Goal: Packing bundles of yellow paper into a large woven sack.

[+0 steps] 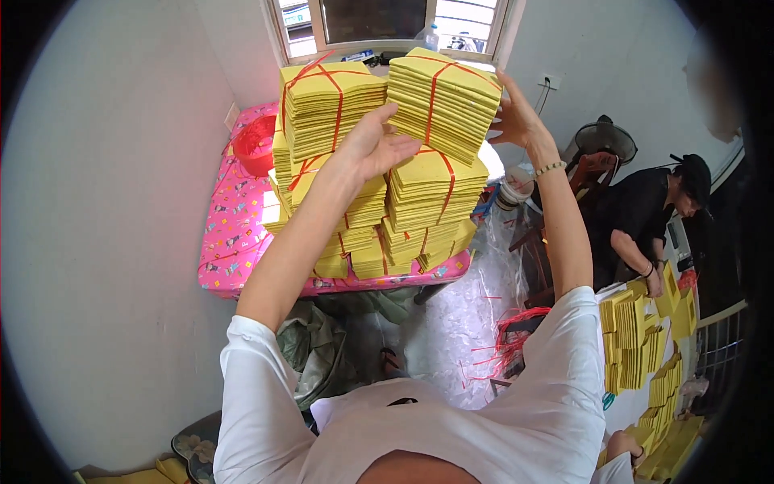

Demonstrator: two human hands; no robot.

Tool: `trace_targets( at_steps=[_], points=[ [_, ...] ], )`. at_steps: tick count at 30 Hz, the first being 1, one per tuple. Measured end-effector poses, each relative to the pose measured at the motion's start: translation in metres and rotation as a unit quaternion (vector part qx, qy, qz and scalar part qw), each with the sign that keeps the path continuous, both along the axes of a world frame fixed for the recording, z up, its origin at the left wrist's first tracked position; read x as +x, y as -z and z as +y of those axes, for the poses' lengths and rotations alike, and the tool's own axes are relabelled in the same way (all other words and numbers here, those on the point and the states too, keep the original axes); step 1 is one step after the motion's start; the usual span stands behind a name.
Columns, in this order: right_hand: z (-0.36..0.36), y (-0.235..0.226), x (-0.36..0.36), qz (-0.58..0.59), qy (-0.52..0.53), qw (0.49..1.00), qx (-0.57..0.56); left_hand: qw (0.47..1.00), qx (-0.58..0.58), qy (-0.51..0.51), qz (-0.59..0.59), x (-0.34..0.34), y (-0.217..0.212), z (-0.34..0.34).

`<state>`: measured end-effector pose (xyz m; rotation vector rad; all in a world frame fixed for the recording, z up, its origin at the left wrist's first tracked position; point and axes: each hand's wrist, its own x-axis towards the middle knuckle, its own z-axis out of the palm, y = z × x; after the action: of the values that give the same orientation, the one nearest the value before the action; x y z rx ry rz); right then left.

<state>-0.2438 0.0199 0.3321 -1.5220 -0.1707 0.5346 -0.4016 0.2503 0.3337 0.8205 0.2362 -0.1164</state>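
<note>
A bundle of yellow folded paper pieces (443, 101), tied with red plastic strap, sits at the top right of a tall pile and leans slightly. My left hand (377, 147) is at its lower left corner, fingers stretched out and palm partly turned up; whether it presses on the paper I cannot tell. At the bundle's right side is my right hand (516, 119), fingers apart and close to the edge. Left of it stands another tied yellow bundle (322, 105), partly behind my left forearm. More strapped bundles (435, 189) are stacked below.
The pile rests on a table with a pink patterned cover (222, 242), beside a red basket (256, 145). Behind is a window (375, 20). At right are a fan (605, 141), loose red straps (512, 339) and a co-worker (637, 218) handling yellow paper on another table.
</note>
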Motion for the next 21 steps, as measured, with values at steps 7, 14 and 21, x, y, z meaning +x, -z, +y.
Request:
trace_targets(
  at_steps=[7, 14, 21],
  points=[
    [-0.004, -0.002, -0.019, -0.074, 0.057, 0.996, -0.012, 0.979, -0.181, 0.016, 0.089, 0.026, 0.01, -0.023],
    [-0.006, -0.027, -0.069, -0.257, 0.12, 0.957, -0.054, 0.998, -0.064, -0.016, 0.009, 0.023, 0.028, -0.028],
    [0.0, -0.042, -0.16, -0.323, 0.131, 0.919, 0.186, 0.969, -0.137, -0.088, -0.188, -0.043, 0.032, -0.012]
  ],
)
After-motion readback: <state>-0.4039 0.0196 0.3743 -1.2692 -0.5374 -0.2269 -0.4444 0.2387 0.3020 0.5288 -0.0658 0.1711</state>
